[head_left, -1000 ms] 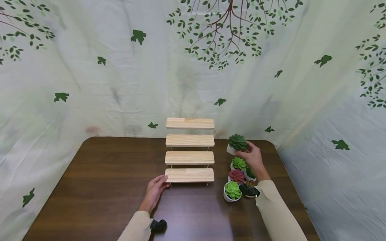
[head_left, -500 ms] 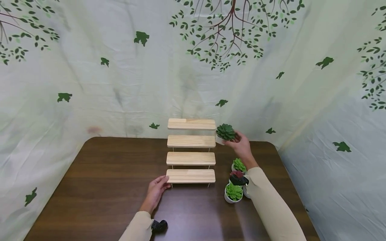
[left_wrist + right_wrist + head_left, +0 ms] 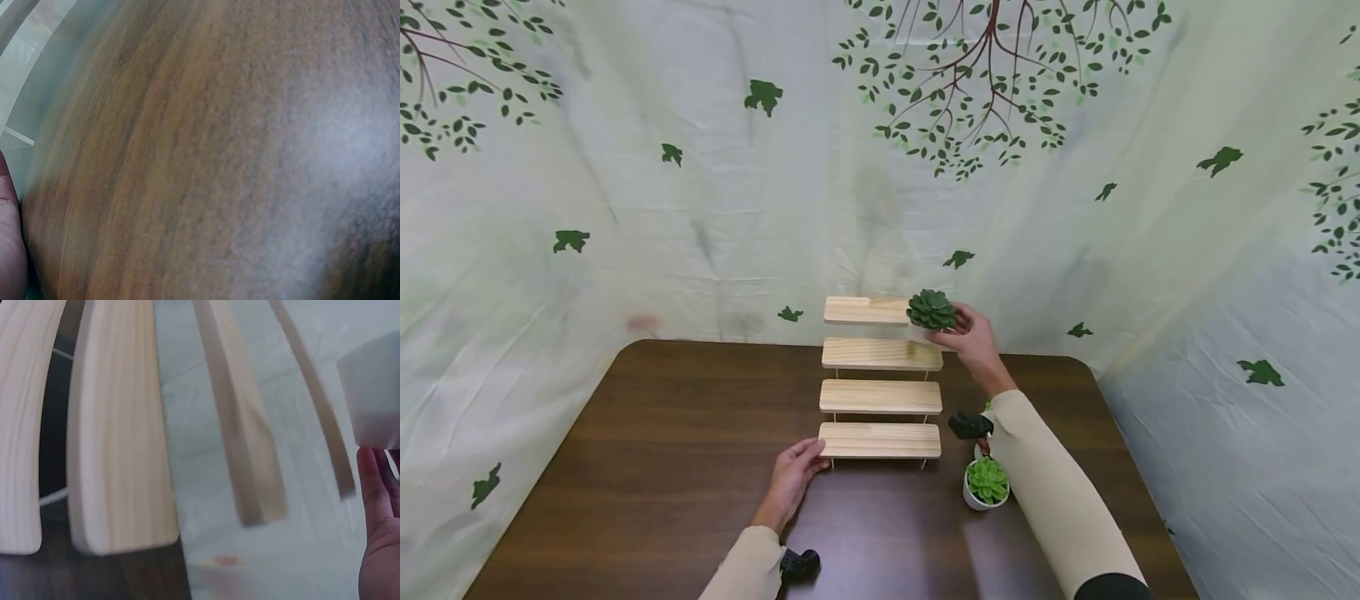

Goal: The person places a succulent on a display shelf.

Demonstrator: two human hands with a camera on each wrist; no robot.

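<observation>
A four-tier wooden display stand (image 3: pixel 882 397) stands on the brown table. My left hand (image 3: pixel 793 482) holds the left end of its lowest tier; in the left wrist view only a sliver of that hand (image 3: pixel 11 244) shows. A dark green potted succulent (image 3: pixel 931 309) is in my right hand (image 3: pixel 973 340), thumb and fingers gripping its white pot (image 3: pixel 375 394). In the head view the plant covers the right end of the top tier (image 3: pixel 865 310). The right wrist view shows the pot beside that tier's end, and I cannot tell whether they touch.
A light green potted succulent (image 3: pixel 987 481) stands right of the stand. Behind it, my right sleeve (image 3: pixel 1056 483) and a black wrist device (image 3: pixel 970 426) mostly hide other plants. A white leaf-printed cloth (image 3: pixel 700 217) hangs behind the table (image 3: pixel 700 417).
My right hand has carried the dark green succulent leftward and up, from above the other pots to the stand's top tier. The left hand stays on the lowest tier.
</observation>
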